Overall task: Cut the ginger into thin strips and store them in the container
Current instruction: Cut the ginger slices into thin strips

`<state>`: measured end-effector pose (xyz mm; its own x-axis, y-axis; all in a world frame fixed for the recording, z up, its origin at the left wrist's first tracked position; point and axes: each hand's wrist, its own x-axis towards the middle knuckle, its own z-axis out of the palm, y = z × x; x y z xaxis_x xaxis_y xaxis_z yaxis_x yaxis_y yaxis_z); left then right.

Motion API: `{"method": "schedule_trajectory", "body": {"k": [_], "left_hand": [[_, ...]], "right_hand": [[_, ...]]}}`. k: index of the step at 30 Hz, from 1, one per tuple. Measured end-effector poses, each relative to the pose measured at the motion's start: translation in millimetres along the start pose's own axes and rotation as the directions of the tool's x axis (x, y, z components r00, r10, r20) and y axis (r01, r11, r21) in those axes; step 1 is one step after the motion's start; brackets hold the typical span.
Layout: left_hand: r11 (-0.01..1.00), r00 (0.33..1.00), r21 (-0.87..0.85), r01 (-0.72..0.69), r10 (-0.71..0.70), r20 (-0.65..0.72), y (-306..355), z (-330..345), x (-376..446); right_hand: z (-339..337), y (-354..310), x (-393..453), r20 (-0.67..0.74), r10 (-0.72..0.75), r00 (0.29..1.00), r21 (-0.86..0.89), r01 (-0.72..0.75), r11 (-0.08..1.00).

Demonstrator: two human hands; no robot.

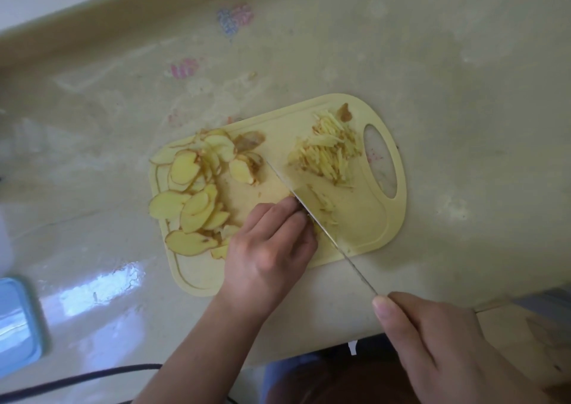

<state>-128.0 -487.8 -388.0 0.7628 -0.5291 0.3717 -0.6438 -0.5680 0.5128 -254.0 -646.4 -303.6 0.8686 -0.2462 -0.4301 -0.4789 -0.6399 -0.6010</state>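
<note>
Two hands on the job. Right hand (438, 338) is wrapped around the knife (312, 209) handle, thumb laid along the top; the handle itself is hidden under the fingers. Blade runs diagonally up-left across the cutting board (370, 224), edge down on the board surface. Left hand (268, 243) sits just left of the blade, fingers curled down and pressing a small stack of ginger against it, knuckles touching the flat of the blade; what's under the fingertips is mostly hidden. A few fresh strips (327, 209) lie right beside the blade on its right side. Bigger pile of thin ginger strips (327, 153) sits further up the board, near the handle hole. Ginger slices (191, 193), uncut, are fanned in overlapping layers over the board's left half, some reaching its edge. Board is pale yellow, lying on a beige glossy countertop (432, 64). Blue container (15, 320) at the far left edge, well apart from the board, partly out of frame. Black cable (80, 376) crosses the lower left corner
</note>
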Motion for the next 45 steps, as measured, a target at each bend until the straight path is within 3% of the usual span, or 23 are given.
{"method": "schedule_trajectory", "body": {"k": [3,6,14,24,33,38,41,45], "left_hand": [[1.000,1.000,-0.004,-0.008,0.008,0.024,0.9,-0.7,1.6],[1.000,0.998,-0.016,-0.013,0.013,0.059,0.4,-1.6,2.4],[1.000,0.998,0.004,0.013,-0.013,0.062,1.2,-0.3,-0.6],[0.996,0.996,-0.038,0.086,-0.084,0.041,4.2,1.5,-8.3],[0.996,0.996,-0.028,0.083,-0.082,0.033,3.1,1.5,-2.1],[0.998,0.998,-0.028,0.064,-0.064,0.031,2.1,1.4,-1.6],[0.997,0.997,-0.034,0.071,-0.070,0.033,2.6,1.5,-2.3],[0.998,0.998,-0.017,0.059,-0.059,0.025,-0.2,0.6,-1.9]], "right_hand": [[10.2,1.4,5.7,0.115,0.116,0.987,0.017,-0.119,0.993],[6.1,4.6,14.3,0.168,0.082,0.982,0.066,-0.095,0.993],[-5.2,16.3,25.1,0.172,0.083,0.981,0.213,-0.120,0.970],[-5.3,0.4,41.7,0.189,0.087,0.978,0.260,-0.135,0.956],[-8.8,-10.1,10.0,0.185,0.123,0.975,0.129,-0.148,0.980],[-3.5,-11.1,2.2,0.007,0.102,0.995,0.151,-0.101,0.983],[0.1,-4.9,12.6,0.179,0.112,0.977,0.124,-0.135,0.983],[8.0,-7.5,24.4,0.179,0.037,0.983,0.090,-0.054,0.994]]}}
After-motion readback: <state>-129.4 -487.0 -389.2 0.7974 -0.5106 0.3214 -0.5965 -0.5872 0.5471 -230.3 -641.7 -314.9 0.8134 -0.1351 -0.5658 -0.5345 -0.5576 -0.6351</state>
